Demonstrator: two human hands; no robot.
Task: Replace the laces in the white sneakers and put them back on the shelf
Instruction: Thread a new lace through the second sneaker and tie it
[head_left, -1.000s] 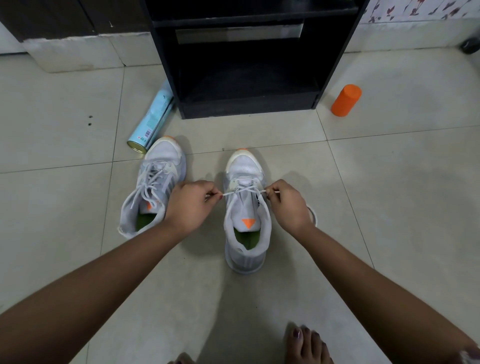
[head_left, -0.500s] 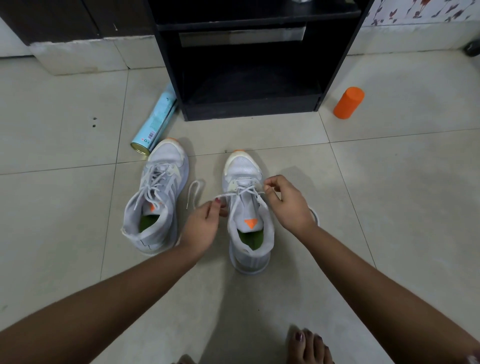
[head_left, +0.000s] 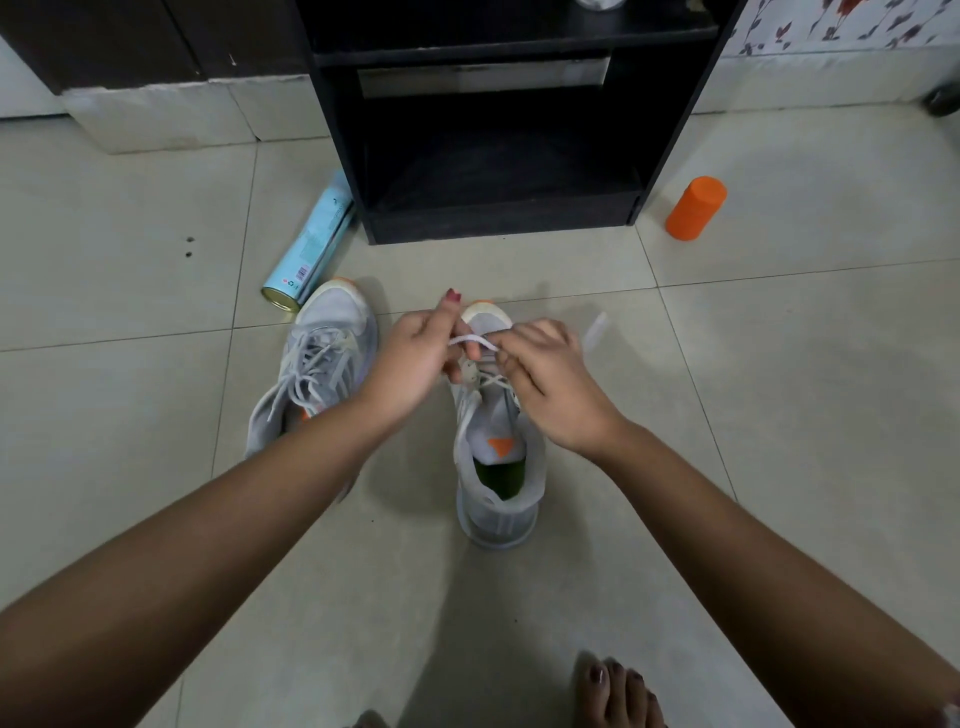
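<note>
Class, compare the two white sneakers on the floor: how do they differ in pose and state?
The left sneaker is unheld; the right sneaker has its lace pinched by the left hand and right hand. The left sneaker sits angled, toe by the blue can; the right sneaker points straight at the shelf. Both are white with orange toe trim.

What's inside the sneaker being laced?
Inside the sneaker: a green insole and an orange triangle on the tongue. The toe end is covered by the tongue, left hand and right hand.
</note>
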